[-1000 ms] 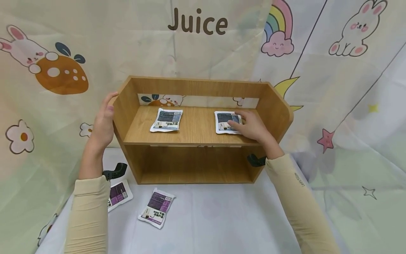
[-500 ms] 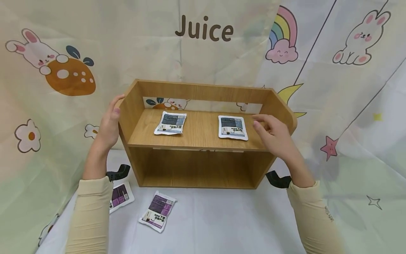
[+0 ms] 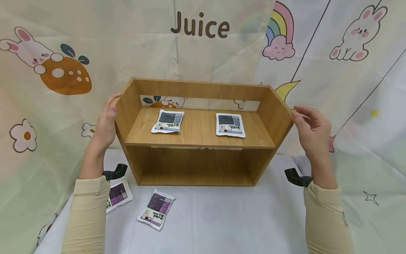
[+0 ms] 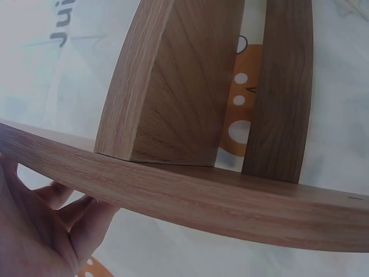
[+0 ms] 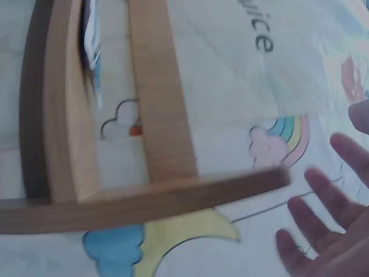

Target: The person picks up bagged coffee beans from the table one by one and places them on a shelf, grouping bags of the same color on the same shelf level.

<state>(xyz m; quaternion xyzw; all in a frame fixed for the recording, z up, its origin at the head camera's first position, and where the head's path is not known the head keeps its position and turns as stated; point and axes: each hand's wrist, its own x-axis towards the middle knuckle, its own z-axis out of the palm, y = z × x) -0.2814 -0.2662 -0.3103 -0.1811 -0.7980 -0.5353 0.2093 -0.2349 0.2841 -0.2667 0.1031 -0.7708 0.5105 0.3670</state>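
A two-tier wooden shelf (image 3: pixel 196 144) stands in the middle of the head view. On its upper board lie two flat white pouches with blue-grey labels, a left pouch (image 3: pixel 167 121) and a right pouch (image 3: pixel 230 125). My left hand (image 3: pixel 105 128) rests against the outside of the left side panel (image 4: pixel 173 193), fingertips on its outer face in the left wrist view. Beside the right side panel is my right hand (image 3: pixel 314 134), holding nothing. In the right wrist view its spread fingers (image 5: pixel 314 222) are apart from the wood.
Two white pouches with purple labels lie on the white cloth (image 3: pixel 222 218): one pouch (image 3: pixel 157 209) in front of the shelf, another pouch (image 3: pixel 118 195) partly hidden by the left sleeve. A printed cloth backdrop (image 3: pixel 203 56) hangs behind the shelf.
My right hand has let go of the right blue-grey pouch and moved right, out past the side panel. The pouch stays on the upper board. My left hand keeps its place.
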